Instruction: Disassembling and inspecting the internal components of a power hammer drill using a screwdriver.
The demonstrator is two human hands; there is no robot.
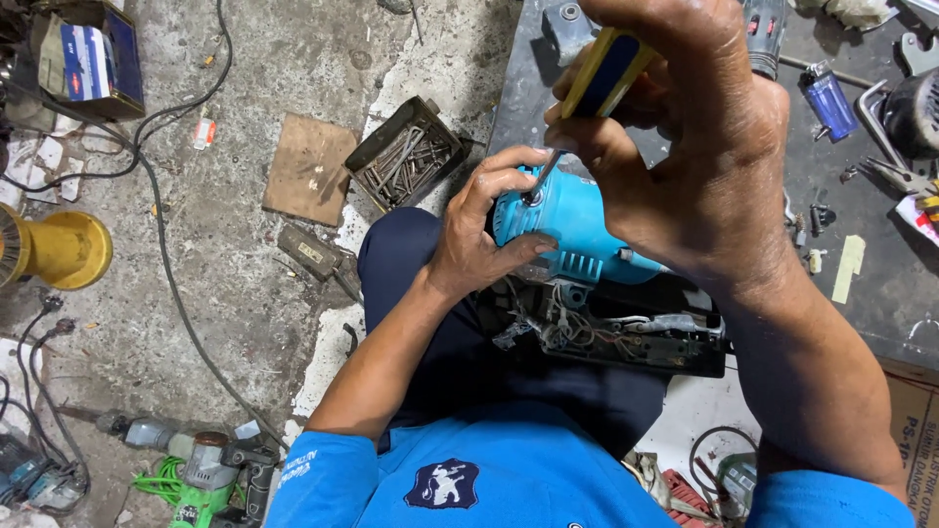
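Gripping a teal power tool [572, 220], the left hand [484, 235] steadies it; right hand [699, 137] grasps a screwdriver [597, 83] (tip touching it).

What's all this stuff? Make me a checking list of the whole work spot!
Surface: dark metal bench, scuffed.
Job's things: turquoise power tool with open black handle, wires showing; yellow-and-blue screwdriver, tip on tool.
Clutter: blue lighter, pliers.
Grippers: left hand steadies tool; right hand grips screwdriver.
Cables: black cords across floor.
Surroundings: cracked concrete floor, tray of nails, yellow spool, green tool.
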